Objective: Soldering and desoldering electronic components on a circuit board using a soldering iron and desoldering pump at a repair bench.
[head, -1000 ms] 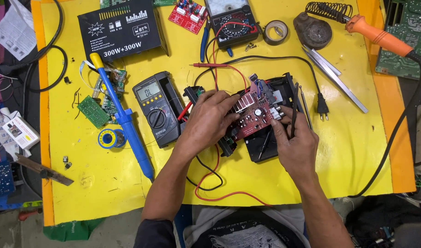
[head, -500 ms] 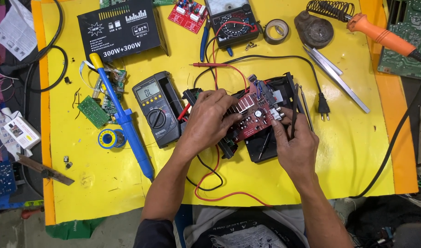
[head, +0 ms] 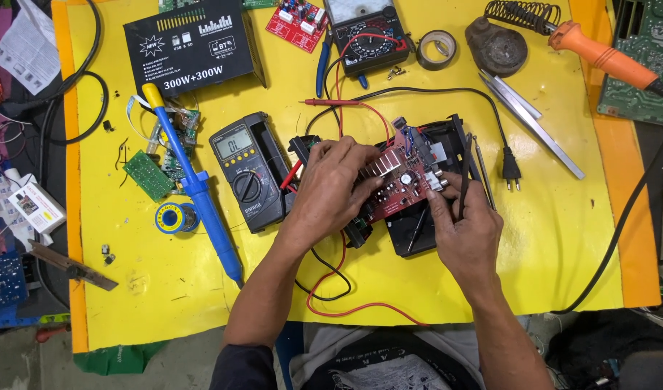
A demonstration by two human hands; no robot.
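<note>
A red rectangular circuit board [head: 402, 180], studded with small components and a ribbed metal heat sink, is held tilted over an open black plastic casing [head: 429, 217] at the centre of a yellow work mat [head: 548, 238]. The left hand [head: 336, 189] lies across the board's left end, fingers curled down onto its edge and surface. The right hand [head: 467, 232] meets the board's right edge with its fingertips while its fingers are closed around a thin dark probe [head: 463, 173] that stands up beside the casing. Just left of the board lies a dark grey digital multimeter [head: 249, 175] with a rotary dial; its red and black test leads [head: 338, 289] loop below the board toward the mat's near edge. Further left of the board rests a blue desoldering pump with a yellow tip [head: 194, 184]. Above the board sits an analogue meter [head: 366, 32]. Right of the board lie a black two-pin plug [head: 511, 172] and metal tweezers [head: 530, 123]; beyond these, an orange-handled soldering iron [head: 602, 58].
</note>
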